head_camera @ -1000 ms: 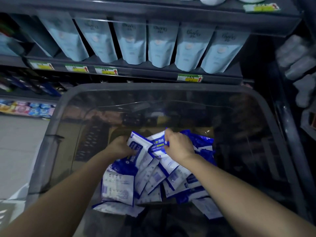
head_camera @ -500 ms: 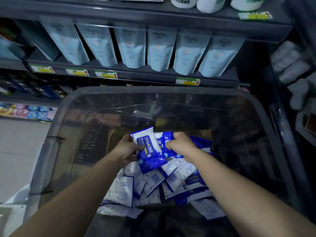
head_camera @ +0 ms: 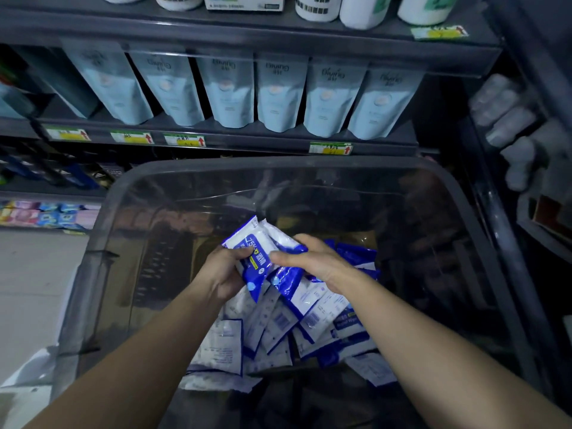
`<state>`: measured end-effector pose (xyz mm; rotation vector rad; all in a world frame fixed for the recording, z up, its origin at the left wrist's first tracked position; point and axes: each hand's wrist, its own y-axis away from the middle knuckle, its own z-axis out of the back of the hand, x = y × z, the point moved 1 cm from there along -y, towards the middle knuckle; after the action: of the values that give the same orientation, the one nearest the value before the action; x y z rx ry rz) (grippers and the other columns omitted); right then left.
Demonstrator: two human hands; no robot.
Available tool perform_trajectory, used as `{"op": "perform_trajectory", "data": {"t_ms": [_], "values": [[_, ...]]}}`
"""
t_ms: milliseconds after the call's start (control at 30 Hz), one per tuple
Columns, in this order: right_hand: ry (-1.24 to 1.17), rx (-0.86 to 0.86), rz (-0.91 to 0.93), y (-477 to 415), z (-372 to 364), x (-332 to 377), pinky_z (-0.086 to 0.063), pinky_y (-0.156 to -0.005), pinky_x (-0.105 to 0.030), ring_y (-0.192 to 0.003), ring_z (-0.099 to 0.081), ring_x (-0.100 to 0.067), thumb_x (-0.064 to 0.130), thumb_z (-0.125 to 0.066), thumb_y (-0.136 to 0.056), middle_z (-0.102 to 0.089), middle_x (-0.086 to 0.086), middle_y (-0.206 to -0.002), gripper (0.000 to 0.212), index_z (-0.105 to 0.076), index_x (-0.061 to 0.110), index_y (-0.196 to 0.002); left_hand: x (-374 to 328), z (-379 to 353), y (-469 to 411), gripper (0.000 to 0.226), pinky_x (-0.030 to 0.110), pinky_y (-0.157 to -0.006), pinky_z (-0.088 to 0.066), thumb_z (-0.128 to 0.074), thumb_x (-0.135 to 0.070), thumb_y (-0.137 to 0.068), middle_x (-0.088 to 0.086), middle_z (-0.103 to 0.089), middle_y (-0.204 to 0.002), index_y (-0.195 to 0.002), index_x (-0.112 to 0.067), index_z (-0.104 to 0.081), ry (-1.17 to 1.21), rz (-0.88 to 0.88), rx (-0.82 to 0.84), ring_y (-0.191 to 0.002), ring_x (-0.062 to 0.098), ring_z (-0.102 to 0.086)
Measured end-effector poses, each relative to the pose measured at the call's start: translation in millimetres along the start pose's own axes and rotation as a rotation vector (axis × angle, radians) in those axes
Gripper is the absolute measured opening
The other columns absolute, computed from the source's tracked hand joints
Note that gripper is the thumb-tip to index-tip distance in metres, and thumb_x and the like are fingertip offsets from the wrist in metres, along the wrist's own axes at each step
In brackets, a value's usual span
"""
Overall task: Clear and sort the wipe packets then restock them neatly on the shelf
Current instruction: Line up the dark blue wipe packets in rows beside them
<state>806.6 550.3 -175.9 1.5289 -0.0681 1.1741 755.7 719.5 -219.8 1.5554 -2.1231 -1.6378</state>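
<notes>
We stand in a shop aisle: dark shelves (head_camera: 216, 140) carry rows of identical pale-blue pouches (head_camera: 280, 94) above yellow price tags (head_camera: 330, 148).

One clear bin (head_camera: 266, 168) holds a heap of blue-and-white wipe packets (head_camera: 278, 323). They overlap too much for an exact tally, though at least ten show. Two more stand raised above the heap in the left grip (head_camera: 229, 267), and the right grip (head_camera: 315, 261) curls round at least one other, making two grips in all. On the far shelf (head_camera: 247, 144) stand six pale blue pouches (head_camera: 280, 97) in a row, with a seventh in shadow at the left end. Five price tags (head_camera: 184, 140) show: four along that shelf's edge and one on the top shelf (head_camera: 247, 29) at the right. On it stand five white round containers (head_camera: 318, 7) and one box (head_camera: 244, 3), all cut off by the frame.
</notes>
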Motion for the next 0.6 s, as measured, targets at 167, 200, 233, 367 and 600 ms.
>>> {"op": "perform_trajectory", "data": {"t_ms": [167,200,233,367,600], "values": [[0.488,-0.302,0.193,7.6,18.6,19.4,-0.04,-0.058,-0.033,-0.067,-0.055,-0.017,0.048,-0.085,-0.061,-0.054,0.007,-0.07,0.048,-0.049,0.018,-0.071,2.3,-39.1,2.2,0.039,0.046,-0.079,-0.058,-0.049,0.012,-0.086,0.026,-0.063,-0.115,-0.124,0.005,-0.054,-0.052,-0.095,0.159,-0.098,0.037,-0.065],[0.574,-0.349,0.2,10.7,24.8,21.1,-0.042,-0.061,-0.033,-0.074,-0.059,-0.021,0.045,-0.085,-0.062,-0.059,0.004,-0.076,0.046,-0.051,0.017,-0.076,2.5,-43.9,0.1,0.041,0.044,-0.078,-0.058,-0.052,0.011,-0.086,0.027,-0.062,-0.116,-0.127,0.006,-0.051,-0.117,-0.104,0.189,-0.098,0.037,-0.064],[0.652,-0.393,0.197,11.7,30.9,19.4,-0.043,-0.063,-0.033,-0.079,-0.061,-0.024,0.043,-0.083,-0.066,-0.062,0.002,-0.083,0.044,-0.051,0.017,-0.081,2.9,-46.6,-3.2,0.045,0.041,-0.074,-0.058,-0.055,0.011,-0.085,0.025,-0.063,-0.114,-0.129,0.004,-0.048,-0.216,-0.127,0.185,-0.094,0.034,-0.065],[1.027,-0.574,0.176,23.1,50.4,12.9,-0.039,-0.064,-0.03,-0.095,-0.063,-0.03,0.031,-0.069,-0.084,-0.066,-0.004,-0.103,0.029,-0.05,0.02,-0.103,10.2,-37.7,-24.5,0.057,0.038,-0.086,-0.053,-0.064,-0.014,-0.07,0.006,-0.064,-0.116,-0.126,-0.011,-0.05,-0.992,-0.291,0.084,-0.101,0.021,-0.063],[1.042,-0.613,0.067,26.4,63.3,-12.5,-0.04,-0.065,-0.03,-0.1,-0.062,-0.03,0.021,-0.064,-0.088,-0.065,-0.006,-0.11,0.024,-0.051,0.018,-0.107,46.2,-51.4,-35.2,0.11,0.045,-0.108,-0.034,-0.07,-0.07,-0.045,0.0,-0.047,-0.131,-0.139,-0.026,-0.032,-1.693,-0.268,0.327,-0.127,0.021,-0.043]]}}
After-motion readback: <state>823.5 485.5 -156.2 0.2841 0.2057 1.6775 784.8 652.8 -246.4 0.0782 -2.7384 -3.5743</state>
